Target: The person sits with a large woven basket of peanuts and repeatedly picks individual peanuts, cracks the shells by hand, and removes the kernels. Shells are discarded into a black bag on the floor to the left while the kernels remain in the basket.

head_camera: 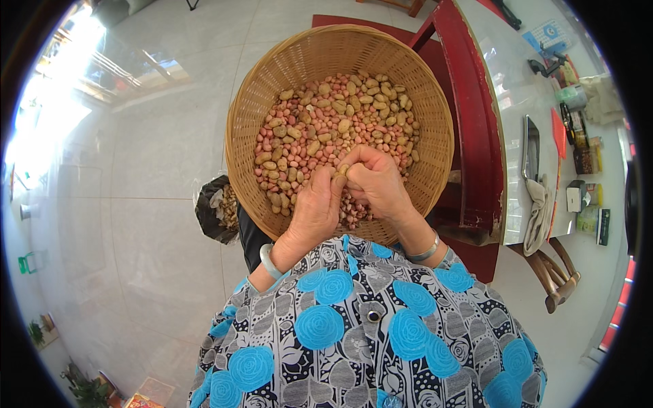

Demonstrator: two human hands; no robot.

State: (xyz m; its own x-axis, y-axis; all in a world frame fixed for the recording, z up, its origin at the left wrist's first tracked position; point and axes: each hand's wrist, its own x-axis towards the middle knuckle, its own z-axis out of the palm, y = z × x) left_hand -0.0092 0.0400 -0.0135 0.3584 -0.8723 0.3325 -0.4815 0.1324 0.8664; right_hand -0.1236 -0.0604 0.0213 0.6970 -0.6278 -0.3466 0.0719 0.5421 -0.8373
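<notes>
Between the fingertips of both hands is an unshelled peanut [343,170], partly covered by the fingers. My left hand [317,200] grips it from the left, my right hand [376,178] from the right. Both are above the near part of a round woven bamboo basket [408,66]. Inside the basket, pink shelled peanut kernels [301,164] lie mixed with tan peanuts in their shells [339,106]. A patch of darker kernels [352,211] shows just under my hands, partly hidden by them.
Left of the basket, a black plastic bag [209,204] holds peanut shells [228,206]. A red wooden table frame [474,127] stands close on the right. Its top bears a metal-bladed tool [530,145], a cloth [536,214] and several containers. A wooden chair [556,280] is at the lower right.
</notes>
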